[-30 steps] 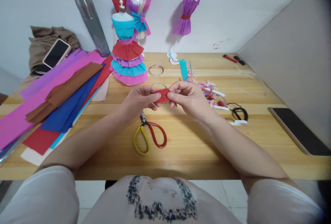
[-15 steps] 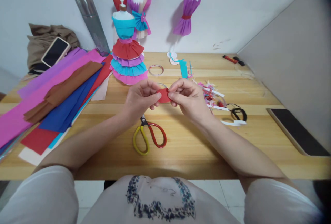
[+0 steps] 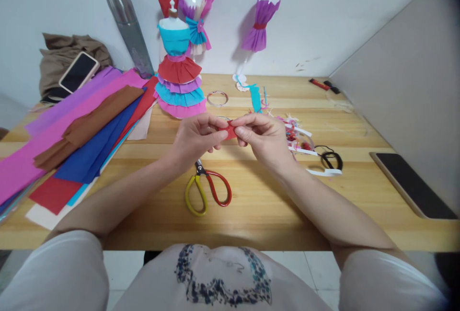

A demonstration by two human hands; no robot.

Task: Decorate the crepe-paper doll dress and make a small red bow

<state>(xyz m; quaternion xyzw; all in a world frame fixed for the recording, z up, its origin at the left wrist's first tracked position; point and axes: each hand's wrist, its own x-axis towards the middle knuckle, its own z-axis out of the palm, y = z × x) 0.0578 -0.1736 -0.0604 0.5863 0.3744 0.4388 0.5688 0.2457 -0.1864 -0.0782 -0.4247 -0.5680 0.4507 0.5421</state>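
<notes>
A small piece of red crepe paper [image 3: 228, 132] is pinched between both hands above the middle of the wooden table [image 3: 273, 205]. My left hand [image 3: 196, 137] grips its left edge with thumb and fingers closed. My right hand [image 3: 264, 137] holds its right edge the same way. Yellow-and-red handled scissors [image 3: 206, 189] lie on the table just below my hands.
Coloured crepe sheets [image 3: 72, 133] spread over the left side. Paper-dressed mannequins [image 3: 178, 66] and a purple one [image 3: 261, 21] stand at the back by a steel flask [image 3: 129, 30]. A tape ring [image 3: 217, 98], paper scraps [image 3: 298, 133], black hair ties [image 3: 330, 158], phones [image 3: 413, 185] lie around.
Both hands have shifted slightly upward and closer together, folding the red paper piece smaller between the fingers. Nothing else on the table moved.
</notes>
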